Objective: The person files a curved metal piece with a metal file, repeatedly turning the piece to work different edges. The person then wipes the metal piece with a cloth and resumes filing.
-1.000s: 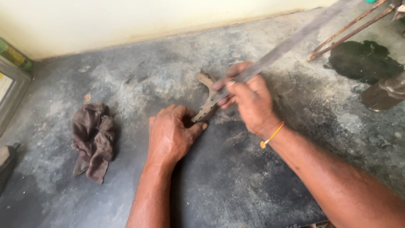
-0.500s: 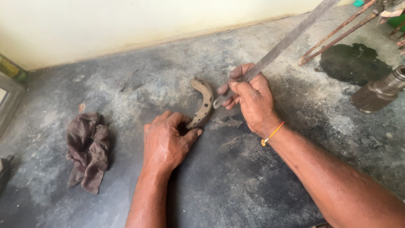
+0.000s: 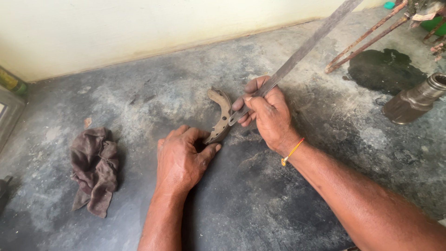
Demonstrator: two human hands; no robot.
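Note:
A curved, rusty brake shoe lies on the dark concrete floor. My left hand presses down on its near end, fingers curled over it. My right hand grips a long flat metal blade near its lower end. The blade's tip rests against the inner side of the brake shoe, and its long shaft slants up to the top right. An orange thread band sits on my right wrist.
A crumpled brown rag lies to the left. A dark oily patch, rusty rods and a metal cylinder part sit at the right. A pale wall runs along the back. A container edge is at far left.
The view has shifted slightly. My right hand has moved the blade's tip along the brake shoe. My left hand keeps holding the shoe's near end down.

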